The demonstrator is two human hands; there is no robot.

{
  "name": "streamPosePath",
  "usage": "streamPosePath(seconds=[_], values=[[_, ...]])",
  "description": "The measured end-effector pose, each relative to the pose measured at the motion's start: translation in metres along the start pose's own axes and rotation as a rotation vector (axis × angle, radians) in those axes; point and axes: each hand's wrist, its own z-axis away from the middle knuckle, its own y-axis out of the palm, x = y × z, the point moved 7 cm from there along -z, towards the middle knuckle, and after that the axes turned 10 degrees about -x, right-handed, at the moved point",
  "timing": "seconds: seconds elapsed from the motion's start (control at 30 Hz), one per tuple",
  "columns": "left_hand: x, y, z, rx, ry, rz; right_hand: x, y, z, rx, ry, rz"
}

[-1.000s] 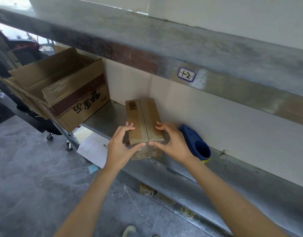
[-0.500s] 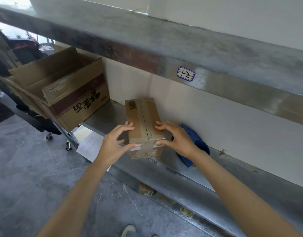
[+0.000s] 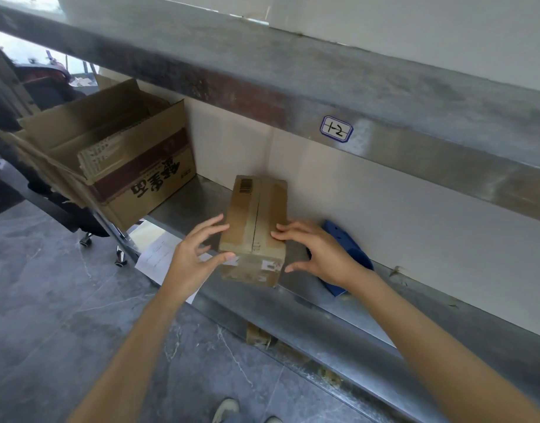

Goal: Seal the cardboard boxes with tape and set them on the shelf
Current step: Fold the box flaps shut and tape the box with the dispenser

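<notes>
A small cardboard box [image 3: 256, 209], taped along its top seam and bearing a barcode label, rests on the lower metal shelf [image 3: 339, 303] near its front edge. My left hand [image 3: 191, 264] is at the box's left front corner, fingers spread, with the thumb touching the front face. My right hand [image 3: 320, 254] is at the box's right side. Its fingertips rest on the top right edge and its thumb stands off the box. Neither hand grips the box.
A large open carton [image 3: 146, 178] with printed characters sits at the shelf's left end. A blue object [image 3: 351, 248] lies on the shelf behind my right hand. The upper shelf [image 3: 293, 71] carries a label [image 3: 336, 129]. Paper sheets [image 3: 159, 254] lie on the grey floor.
The box has been pushed a little deeper onto the shelf and set down. Both hands have loosened from it, with the fingers spreading and the right thumb lifting off.
</notes>
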Motion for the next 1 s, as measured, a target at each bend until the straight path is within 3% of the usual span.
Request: streamPosePath(seconds=[0.23,0.4,0.6,0.73,0.83,1.0], values=[[-0.002,-0.02,0.009,-0.209,0.012,-0.021,0.033,0.019,-0.005,-0.233,-0.164,0.063],[0.009,-0.013,0.019,-0.197,-0.086,-0.052,0.052,0.04,-0.021,-0.314,-0.179,0.135],[0.005,-0.011,0.017,-0.234,0.012,-0.124,0.047,0.035,-0.034,-0.324,-0.111,0.093],[0.012,-0.023,0.003,-0.14,0.047,-0.108,-0.001,0.007,-0.035,-0.24,0.05,0.227],[0.008,-0.03,-0.011,-0.018,0.069,-0.117,-0.025,0.003,-0.02,-0.118,0.102,0.173],[0.01,-0.034,-0.032,-0.003,0.094,-0.102,-0.026,-0.009,-0.002,-0.207,0.091,0.114]])
